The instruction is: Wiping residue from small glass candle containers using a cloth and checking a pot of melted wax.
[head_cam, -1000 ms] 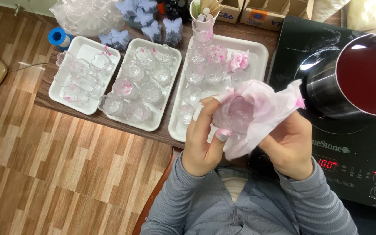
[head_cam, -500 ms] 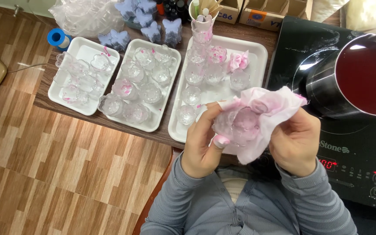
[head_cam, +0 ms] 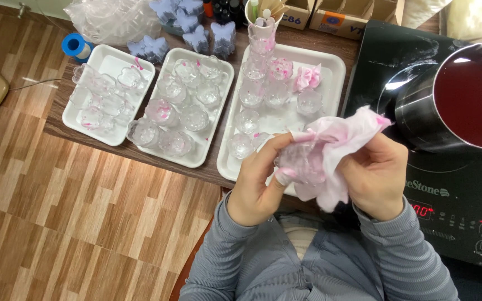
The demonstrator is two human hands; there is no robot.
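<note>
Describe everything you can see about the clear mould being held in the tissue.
The mould is a small, clear, glossy piece, plastic by its look, with rounded lobes and faint pink smears. It is held above the table edge, in front of the right-hand tray. The left hand pinches its left side, thumb on its front. A pink-stained tissue wraps its right side and back, pressed on by the right hand. Its inside is hidden.

Grey ribbed long sleeves [head_cam: 218,253], pale pink painted nails [head_cam: 281,176]
</note>
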